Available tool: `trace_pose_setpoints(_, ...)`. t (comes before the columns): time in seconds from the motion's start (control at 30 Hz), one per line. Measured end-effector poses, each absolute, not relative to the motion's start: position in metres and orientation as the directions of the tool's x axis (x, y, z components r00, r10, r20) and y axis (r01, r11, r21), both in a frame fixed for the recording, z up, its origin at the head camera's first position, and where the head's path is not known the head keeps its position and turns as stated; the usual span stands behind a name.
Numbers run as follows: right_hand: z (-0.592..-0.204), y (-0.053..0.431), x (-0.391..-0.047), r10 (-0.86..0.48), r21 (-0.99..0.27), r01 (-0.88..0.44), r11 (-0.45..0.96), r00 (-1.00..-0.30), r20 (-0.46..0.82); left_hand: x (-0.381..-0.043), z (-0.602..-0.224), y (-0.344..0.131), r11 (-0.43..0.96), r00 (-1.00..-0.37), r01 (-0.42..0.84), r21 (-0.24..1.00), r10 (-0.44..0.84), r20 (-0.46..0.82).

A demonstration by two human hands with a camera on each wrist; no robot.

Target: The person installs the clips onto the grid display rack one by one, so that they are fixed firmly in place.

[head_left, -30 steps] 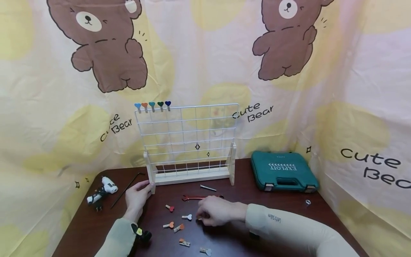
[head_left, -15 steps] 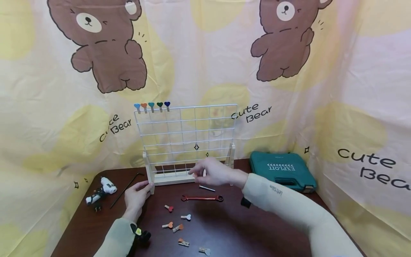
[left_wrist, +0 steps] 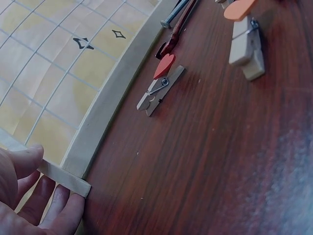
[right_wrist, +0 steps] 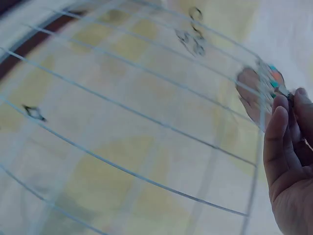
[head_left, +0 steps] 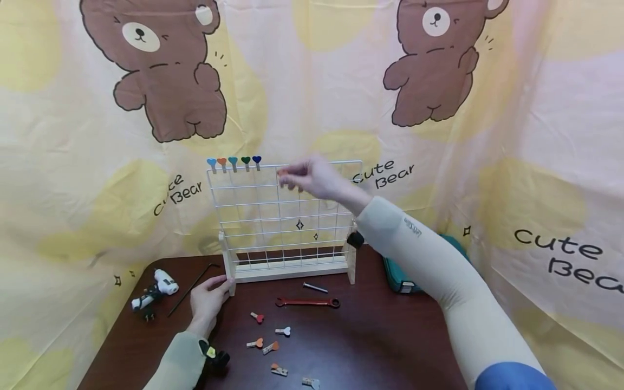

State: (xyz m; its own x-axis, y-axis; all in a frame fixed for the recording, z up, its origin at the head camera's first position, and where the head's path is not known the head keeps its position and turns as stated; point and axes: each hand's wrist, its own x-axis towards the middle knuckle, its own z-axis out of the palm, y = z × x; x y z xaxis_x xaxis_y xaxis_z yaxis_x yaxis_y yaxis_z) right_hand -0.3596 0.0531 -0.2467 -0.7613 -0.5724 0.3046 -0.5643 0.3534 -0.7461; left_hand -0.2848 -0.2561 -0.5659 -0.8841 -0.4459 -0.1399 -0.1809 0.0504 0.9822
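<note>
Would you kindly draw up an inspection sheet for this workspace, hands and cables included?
Surface: dark wood-grain table, no spill seen.
Job's things: five heart clothespins on the wire grid's top edge, six loose clothespins on the table.
Clutter: red wrench, bolt, black hex key, white glue gun, teal case partly hidden.
Left hand: grips the grid's wooden foot.
Right hand: pinches one clothespin near the grid's top edge; contact unclear.
Cables: black cord bundled at the glue gun, with plug.
Surroundings: bear-print fabric hanging behind and beside.
</note>
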Motion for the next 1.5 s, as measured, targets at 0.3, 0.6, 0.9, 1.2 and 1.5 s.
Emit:
trace_pose_setpoints(0.3, -0.213, 0.032, -0.387, -0.548, -0.604, -0.687, 0.403, -0.710, 0.442, -0.285, -0.567, -0.254, 0.044, -0.881, -0.177, 0.983, -0.452, -0.139)
trace_pose_setpoints(0.6, -0.216, 0.025, -0.400, -0.561, -0.491, -0.666, 0.562, -0.743, 0.366, -0.283, -0.568, -0.252, 0.057, -0.879, -0.187, 0.981, -0.455, -0.141)
trace_pose_setpoints(0.9, -0.252, 0.036, -0.375, -0.416, -0.412, -0.787, 0.459, -0.600, 0.683, -0.282, -0.568, -0.252, 0.066, -0.877, -0.199, 0.978, -0.458, -0.148)
trace_pose_setpoints(1.2, -0.394, 0.050, -0.318, -0.710, -0.381, -0.877, 0.292, -0.466, 0.528, -0.282, -0.565, -0.252, 0.084, -0.878, -0.193, 0.978, -0.459, -0.134)
trace_pose_setpoints(1.5, -0.502, 0.044, -0.280, -0.832, -0.436, -0.757, 0.487, -0.554, 0.034, -0.285, -0.565, -0.253, 0.069, -0.880, -0.193, 0.979, -0.453, -0.142)
